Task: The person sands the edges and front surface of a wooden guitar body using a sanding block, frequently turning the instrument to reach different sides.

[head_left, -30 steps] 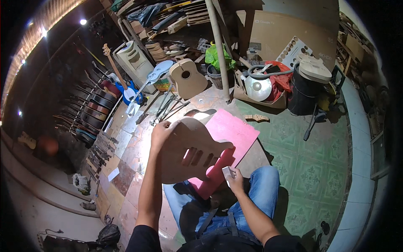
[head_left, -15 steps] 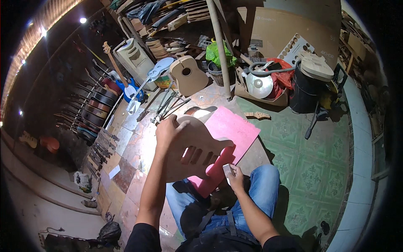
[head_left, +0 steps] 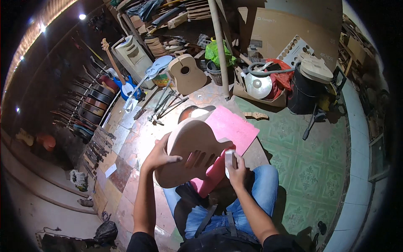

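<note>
An unpainted electric guitar body (head_left: pixel 191 140) with pickup slots cut through it is held tilted up over my lap. My left hand (head_left: pixel 158 156) grips its left edge, thumb across the face and the other fingers hidden behind. In my right hand (head_left: pixel 237 171) is a small pale grey block (head_left: pixel 228 159), held upright close to the body's right horn; whether the two touch I cannot tell. Under the guitar body lies a flat pink board (head_left: pixel 233 126), partly hidden by it.
A sunburst guitar body (head_left: pixel 195 111) and a loose neck (head_left: pixel 257 115) lie beyond the pink board. Farther back stand an acoustic guitar body (head_left: pixel 187 77), a pole (head_left: pixel 220 54), a black bin (head_left: pixel 304 94) and a large carton (head_left: pixel 289 31). Guitars on a rack (head_left: pixel 94 103) line the left.
My left hand has slid from the guitar body's upper edge down to its left edge, and the body has turned and tilted. My right hand has raised the block slightly toward the horn.
</note>
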The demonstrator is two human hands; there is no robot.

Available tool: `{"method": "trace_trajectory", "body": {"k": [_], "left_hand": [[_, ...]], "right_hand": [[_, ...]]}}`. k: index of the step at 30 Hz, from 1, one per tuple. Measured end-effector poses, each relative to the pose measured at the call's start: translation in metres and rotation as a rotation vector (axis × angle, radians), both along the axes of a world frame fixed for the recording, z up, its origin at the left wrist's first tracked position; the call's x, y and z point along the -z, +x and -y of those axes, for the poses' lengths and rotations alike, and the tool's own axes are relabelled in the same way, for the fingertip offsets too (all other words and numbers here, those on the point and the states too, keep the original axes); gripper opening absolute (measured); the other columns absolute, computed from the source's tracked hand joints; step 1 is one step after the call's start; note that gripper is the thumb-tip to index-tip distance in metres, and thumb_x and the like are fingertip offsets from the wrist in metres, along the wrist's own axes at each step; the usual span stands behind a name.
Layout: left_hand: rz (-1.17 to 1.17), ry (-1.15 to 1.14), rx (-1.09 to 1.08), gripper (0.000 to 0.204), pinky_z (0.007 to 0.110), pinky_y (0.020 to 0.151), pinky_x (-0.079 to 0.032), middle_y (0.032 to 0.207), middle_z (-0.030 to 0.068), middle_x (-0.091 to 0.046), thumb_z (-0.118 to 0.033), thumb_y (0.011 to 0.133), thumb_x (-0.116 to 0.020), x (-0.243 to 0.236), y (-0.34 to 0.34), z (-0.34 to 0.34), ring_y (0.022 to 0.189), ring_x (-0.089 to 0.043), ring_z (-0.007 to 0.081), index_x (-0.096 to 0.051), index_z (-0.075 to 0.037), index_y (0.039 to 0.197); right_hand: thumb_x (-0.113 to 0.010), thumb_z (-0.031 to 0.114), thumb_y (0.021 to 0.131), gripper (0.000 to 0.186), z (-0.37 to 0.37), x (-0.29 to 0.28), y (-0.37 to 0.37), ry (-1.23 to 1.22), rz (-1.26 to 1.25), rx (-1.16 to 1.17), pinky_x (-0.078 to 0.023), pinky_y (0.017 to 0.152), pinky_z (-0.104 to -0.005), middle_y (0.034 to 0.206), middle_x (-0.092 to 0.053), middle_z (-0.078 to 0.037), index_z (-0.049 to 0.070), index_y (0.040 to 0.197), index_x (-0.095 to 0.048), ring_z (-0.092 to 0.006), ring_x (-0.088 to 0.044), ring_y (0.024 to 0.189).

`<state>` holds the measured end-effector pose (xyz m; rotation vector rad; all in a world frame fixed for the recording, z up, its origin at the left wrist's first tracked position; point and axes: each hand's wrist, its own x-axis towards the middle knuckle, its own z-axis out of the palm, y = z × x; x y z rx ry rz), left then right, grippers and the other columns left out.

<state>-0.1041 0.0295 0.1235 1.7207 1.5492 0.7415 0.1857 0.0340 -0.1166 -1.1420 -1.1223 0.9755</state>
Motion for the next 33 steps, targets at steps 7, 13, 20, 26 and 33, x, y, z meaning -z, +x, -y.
{"method": "trace_trajectory", "body": {"k": [7,13,20,26,33], "left_hand": [[0.073,-0.047,-0.014,0.098,0.039,0.117,-0.038,0.142,0.0234,-0.057,-0.015,0.070,-0.083,-0.011,0.024,0.005,0.135,-0.052,0.0311,-0.036,0.002,0.154],[0.081,-0.002,0.013,0.098,0.043,0.118,-0.034,0.141,0.0229,-0.055,-0.018,0.068,-0.083,-0.001,0.016,0.003,0.137,-0.047,0.0346,-0.039,-0.001,0.153],[0.097,0.075,-0.058,0.094,0.042,0.115,-0.038,0.142,0.0236,-0.056,-0.017,0.071,-0.081,0.011,0.012,0.007,0.133,-0.052,0.0317,-0.038,0.002,0.153],[-0.043,0.104,-0.047,0.092,0.040,0.113,-0.042,0.139,0.0251,-0.059,-0.013,0.074,-0.079,0.011,0.012,0.004,0.132,-0.056,0.0326,-0.036,0.004,0.153],[-0.038,0.136,-0.023,0.090,0.041,0.104,-0.049,0.131,0.0264,-0.063,-0.015,0.075,-0.080,0.013,0.017,0.002,0.122,-0.064,0.0333,-0.036,-0.001,0.153]], "right_hand": [[-0.072,0.012,0.095,0.044,-0.055,-0.144,-0.070,0.188,-0.065,0.003,-0.045,0.106,-0.0448,0.129,-0.062,-0.023,-0.004,0.135,-0.060,-0.0385,-0.059,0.122],[-0.073,0.012,0.092,0.042,-0.050,-0.163,-0.084,0.484,0.242,0.002,-0.047,0.107,-0.0472,0.132,-0.061,-0.024,0.003,0.133,-0.065,-0.0407,-0.058,0.124],[-0.072,0.014,0.092,0.042,-0.018,-0.190,-0.109,0.667,0.324,-0.061,-0.048,0.105,-0.0466,0.130,-0.062,-0.026,0.003,0.132,-0.066,-0.0417,-0.062,0.119],[-0.074,0.013,0.088,0.040,-0.033,-0.185,-0.115,0.484,0.198,-0.073,-0.048,0.106,-0.0487,0.128,-0.063,-0.022,0.008,0.128,-0.070,-0.0434,-0.061,0.121],[-0.075,0.009,0.090,0.041,-0.066,-0.191,-0.098,0.276,0.149,-0.019,-0.050,0.104,-0.0436,0.127,-0.067,-0.022,-0.001,0.128,-0.066,-0.0367,-0.063,0.123]]}}
